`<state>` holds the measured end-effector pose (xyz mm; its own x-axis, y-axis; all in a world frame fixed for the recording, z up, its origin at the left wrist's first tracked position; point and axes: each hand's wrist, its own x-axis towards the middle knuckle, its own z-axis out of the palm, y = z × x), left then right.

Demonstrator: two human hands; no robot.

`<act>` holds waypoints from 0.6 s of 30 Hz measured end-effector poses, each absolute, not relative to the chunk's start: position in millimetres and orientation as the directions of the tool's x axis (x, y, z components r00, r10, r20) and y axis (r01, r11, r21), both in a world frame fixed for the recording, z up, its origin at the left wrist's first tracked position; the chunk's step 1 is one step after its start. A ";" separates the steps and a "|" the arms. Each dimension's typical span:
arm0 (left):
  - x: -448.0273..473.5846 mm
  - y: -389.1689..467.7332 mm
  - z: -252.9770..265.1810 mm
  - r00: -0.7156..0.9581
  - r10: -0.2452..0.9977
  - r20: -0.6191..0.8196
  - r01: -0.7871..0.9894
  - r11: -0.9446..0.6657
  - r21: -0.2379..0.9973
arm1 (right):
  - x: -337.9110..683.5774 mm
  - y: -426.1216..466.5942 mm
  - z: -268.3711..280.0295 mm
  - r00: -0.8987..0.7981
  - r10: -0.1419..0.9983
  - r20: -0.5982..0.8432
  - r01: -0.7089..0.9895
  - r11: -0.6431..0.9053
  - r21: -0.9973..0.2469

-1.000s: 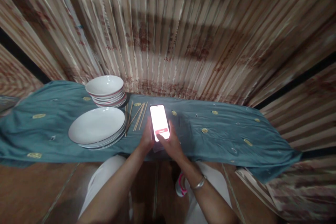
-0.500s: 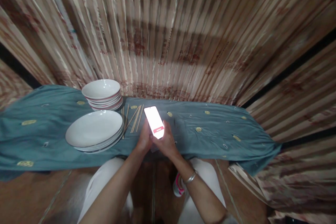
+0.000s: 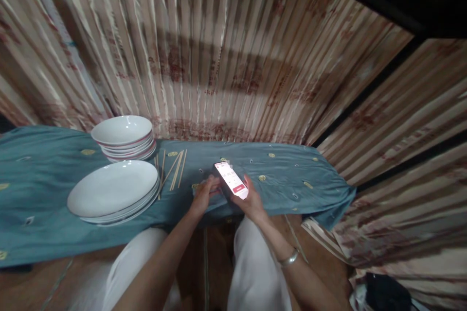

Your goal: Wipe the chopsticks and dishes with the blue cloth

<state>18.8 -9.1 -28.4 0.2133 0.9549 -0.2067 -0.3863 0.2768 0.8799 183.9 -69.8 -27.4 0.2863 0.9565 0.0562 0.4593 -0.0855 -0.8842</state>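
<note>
A smartphone [image 3: 232, 182] with a lit screen and a red button near its lower edge is tilted over the table. My right hand [image 3: 251, 200] is closed around its lower right side, the thumb by the screen's bottom edge. Just left of the phone is my left hand [image 3: 204, 197], its fingers stretched toward the phone with a small gap between. A pale, blurred patch shows under the left hand; I cannot make out what it is.
On the blue-green tablecloth [image 3: 284, 180], a stack of white oval plates [image 3: 113, 189] stands at the left, behind it red-rimmed white bowls [image 3: 124, 131]. Several wooden chopsticks [image 3: 177, 170] lie right of them. A pleated curtain [image 3: 204, 58] hangs behind. A dark bag-like thing [image 3: 388, 294] is at lower right.
My left hand has come off the phone. The phone, in my right hand, has shifted right, and its screen now shows more detail. The view has swung a little to the right.
</note>
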 end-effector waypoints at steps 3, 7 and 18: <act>19.7 -7.7 -31.6 0.166 0.968 -0.187 -0.343 0.234 0.909 | 223.0 -77.4 -45.2 0.420 0.906 0.058 0.475 -0.165 -0.864; 21.4 -7.3 -37.3 0.163 0.976 -0.146 -0.292 0.189 0.937 | 284.4 -85.4 -59.6 0.570 0.818 0.082 0.512 -0.275 -0.814; 22.0 -3.3 -50.7 0.163 0.979 -0.121 -0.209 0.155 0.966 | 436.5 -80.3 -68.9 0.811 0.574 0.116 0.554 -0.688 -0.469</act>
<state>22.0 -3.3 -50.7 0.1632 0.9791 -0.1214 -0.2085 0.1545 0.9657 436.5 -80.3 -68.9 0.8106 0.5739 0.1162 0.5541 -0.6877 -0.4691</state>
